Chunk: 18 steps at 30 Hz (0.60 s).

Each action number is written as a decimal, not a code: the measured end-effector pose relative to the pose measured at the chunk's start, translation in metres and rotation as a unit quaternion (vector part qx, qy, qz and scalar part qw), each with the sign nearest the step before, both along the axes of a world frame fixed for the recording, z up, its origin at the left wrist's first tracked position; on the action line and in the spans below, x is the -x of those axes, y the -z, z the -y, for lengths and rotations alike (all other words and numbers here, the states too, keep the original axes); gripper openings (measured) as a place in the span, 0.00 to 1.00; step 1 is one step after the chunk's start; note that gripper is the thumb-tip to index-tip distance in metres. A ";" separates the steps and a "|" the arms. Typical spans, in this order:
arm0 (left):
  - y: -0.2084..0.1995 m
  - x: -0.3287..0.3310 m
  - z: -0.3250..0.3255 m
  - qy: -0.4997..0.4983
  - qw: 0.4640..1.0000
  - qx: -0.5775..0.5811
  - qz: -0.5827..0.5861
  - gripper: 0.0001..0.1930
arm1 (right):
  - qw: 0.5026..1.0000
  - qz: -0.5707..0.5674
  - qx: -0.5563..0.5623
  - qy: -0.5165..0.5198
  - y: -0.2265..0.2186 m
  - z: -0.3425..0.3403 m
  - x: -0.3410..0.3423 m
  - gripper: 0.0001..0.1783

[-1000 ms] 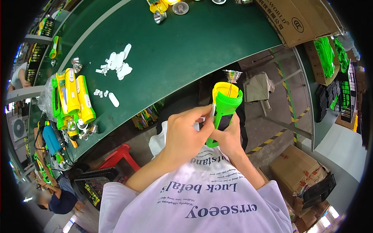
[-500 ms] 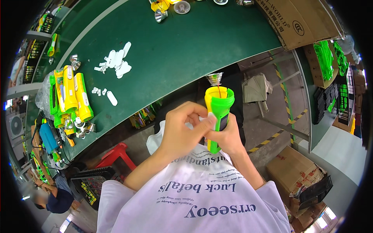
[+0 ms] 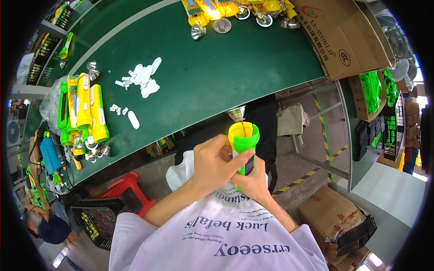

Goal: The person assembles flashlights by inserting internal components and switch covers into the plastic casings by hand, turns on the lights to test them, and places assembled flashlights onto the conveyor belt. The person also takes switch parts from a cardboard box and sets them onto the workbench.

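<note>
Between my hands stands a yellow-and-green flashlight housing (image 3: pixel 244 143), its wide mouth facing up and away from me. A silvery reflector (image 3: pixel 236 113) hangs by thin wires beyond the rim, close to the table edge. My right hand (image 3: pixel 254 181) is wrapped round the lower body, beside a dark panel. From the left, my left hand (image 3: pixel 213 161) grips the upper body, its thumb laid across the green side. The hands hide most of the lower housing.
On the green table (image 3: pixel 190 77) lie white plastic strips (image 3: pixel 143 77) and small white pieces (image 3: pixel 118 109). Yellow-green housings (image 3: pixel 85 108) are piled at left, more housings (image 3: pixel 212 10) at the far edge. A cardboard box (image 3: pixel 339 38) stands far right; a red stool (image 3: pixel 131 192) is below left.
The housing has come lower and slightly left in the picture, with the reflector still hanging by its wires. My left thumb now lies across the green side. The whole view has shifted.
</note>
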<state>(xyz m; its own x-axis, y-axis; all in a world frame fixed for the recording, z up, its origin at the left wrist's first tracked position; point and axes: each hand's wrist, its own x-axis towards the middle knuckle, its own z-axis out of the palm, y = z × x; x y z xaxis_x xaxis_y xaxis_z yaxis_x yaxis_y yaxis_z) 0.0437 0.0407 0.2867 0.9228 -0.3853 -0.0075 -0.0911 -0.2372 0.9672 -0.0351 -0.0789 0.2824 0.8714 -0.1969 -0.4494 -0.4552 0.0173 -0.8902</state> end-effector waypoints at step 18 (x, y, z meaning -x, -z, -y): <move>-0.002 -0.015 0.001 0.239 0.844 0.386 -0.285 0.27 | 0.990 0.101 -0.022 -0.095 -0.020 -0.007 0.001 0.25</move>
<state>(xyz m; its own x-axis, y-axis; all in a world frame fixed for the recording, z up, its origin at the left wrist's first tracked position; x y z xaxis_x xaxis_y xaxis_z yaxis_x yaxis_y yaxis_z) 0.0589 0.0399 0.2885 0.5914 -0.8059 0.0270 0.5338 0.4164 0.7360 -0.0365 -0.0723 0.3023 0.9637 -0.0043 -0.2671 -0.2671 -0.0108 -0.9636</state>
